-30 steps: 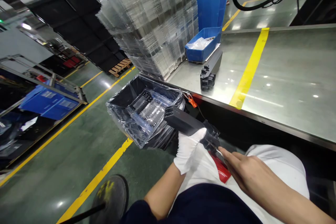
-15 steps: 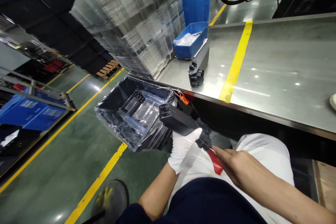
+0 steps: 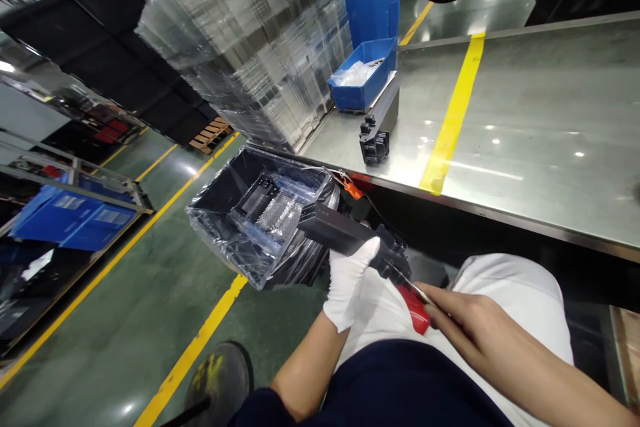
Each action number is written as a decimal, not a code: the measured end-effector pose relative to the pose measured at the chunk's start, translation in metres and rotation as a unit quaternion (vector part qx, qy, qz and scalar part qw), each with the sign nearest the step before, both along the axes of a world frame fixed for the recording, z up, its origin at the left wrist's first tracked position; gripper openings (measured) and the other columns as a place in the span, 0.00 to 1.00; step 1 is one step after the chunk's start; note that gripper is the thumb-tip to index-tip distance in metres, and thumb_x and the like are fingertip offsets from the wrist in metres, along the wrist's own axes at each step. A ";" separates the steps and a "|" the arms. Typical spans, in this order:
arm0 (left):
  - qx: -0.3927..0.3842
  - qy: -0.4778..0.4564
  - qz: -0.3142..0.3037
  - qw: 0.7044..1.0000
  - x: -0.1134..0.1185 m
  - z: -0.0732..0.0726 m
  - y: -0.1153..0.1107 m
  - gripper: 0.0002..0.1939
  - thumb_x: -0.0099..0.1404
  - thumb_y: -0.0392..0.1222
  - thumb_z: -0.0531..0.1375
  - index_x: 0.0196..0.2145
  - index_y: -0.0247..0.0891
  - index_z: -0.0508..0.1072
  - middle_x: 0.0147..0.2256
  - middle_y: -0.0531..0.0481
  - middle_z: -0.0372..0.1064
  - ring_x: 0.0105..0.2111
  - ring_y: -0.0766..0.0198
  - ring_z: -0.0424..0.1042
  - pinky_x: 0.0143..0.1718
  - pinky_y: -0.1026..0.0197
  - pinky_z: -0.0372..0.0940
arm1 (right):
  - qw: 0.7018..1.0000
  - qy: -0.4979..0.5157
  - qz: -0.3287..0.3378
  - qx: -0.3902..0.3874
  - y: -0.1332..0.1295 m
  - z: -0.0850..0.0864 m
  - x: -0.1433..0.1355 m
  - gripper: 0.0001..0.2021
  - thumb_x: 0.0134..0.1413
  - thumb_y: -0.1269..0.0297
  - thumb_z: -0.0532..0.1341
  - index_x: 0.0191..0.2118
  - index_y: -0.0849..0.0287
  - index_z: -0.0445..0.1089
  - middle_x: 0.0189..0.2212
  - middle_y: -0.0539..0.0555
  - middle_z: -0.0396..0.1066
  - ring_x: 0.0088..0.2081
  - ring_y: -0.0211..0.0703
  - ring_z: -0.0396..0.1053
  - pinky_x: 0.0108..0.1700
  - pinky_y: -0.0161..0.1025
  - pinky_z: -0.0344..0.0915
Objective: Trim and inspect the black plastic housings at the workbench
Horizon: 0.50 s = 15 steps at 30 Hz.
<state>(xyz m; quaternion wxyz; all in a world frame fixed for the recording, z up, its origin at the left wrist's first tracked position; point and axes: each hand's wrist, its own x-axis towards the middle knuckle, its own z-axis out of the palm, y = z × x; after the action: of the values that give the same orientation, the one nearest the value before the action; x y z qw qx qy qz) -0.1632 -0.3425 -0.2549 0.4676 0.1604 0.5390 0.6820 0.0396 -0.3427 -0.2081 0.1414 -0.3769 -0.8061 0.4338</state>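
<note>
My left hand [image 3: 350, 283], in a white glove, is closed around a long black plastic part [image 3: 340, 227] held over my lap. The fingers of my bare right hand [image 3: 460, 317] grip a thin metal tool [image 3: 412, 287], whose far end meets the near end of the black part. A red object [image 3: 416, 312] lies under the tool, on my white trousers. A similar black part [image 3: 381, 123] rests on the metal table. Left of my gloved hand stands a black bin [image 3: 225, 173] lined with clear plastic, holding a black part and bubble wrap.
The metal table [image 3: 540, 120] has a yellow tape stripe and its front edge runs past my knees. On it are a small blue bin [image 3: 367, 93] with plastic bags and stacked clear trays [image 3: 260, 47]. Below the edge hangs an orange tag [image 3: 353, 189]. A stool [image 3: 220, 380] is at lower left.
My right hand has drawn back slightly to the right, so more of the metal tool shows. The black part in my left hand is turned a little. The view has shifted slightly.
</note>
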 end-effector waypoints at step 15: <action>0.008 0.076 0.005 0.997 0.001 0.015 -0.011 0.31 0.51 0.41 0.78 0.53 0.40 0.78 0.47 0.47 0.81 0.46 0.58 0.78 0.58 0.50 0.70 | 0.994 -0.038 0.033 0.102 -0.007 -0.020 0.006 0.21 0.68 0.73 0.47 0.56 0.62 0.73 0.35 0.56 0.80 0.31 0.46 0.80 0.33 0.38 0.74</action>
<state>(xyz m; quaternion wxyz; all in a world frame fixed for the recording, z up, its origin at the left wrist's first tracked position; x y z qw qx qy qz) -0.1626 -0.3534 -0.2402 0.4208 0.2127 0.5678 0.6748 0.0452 -0.3499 -0.2278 0.1336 -0.3498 -0.8629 0.3395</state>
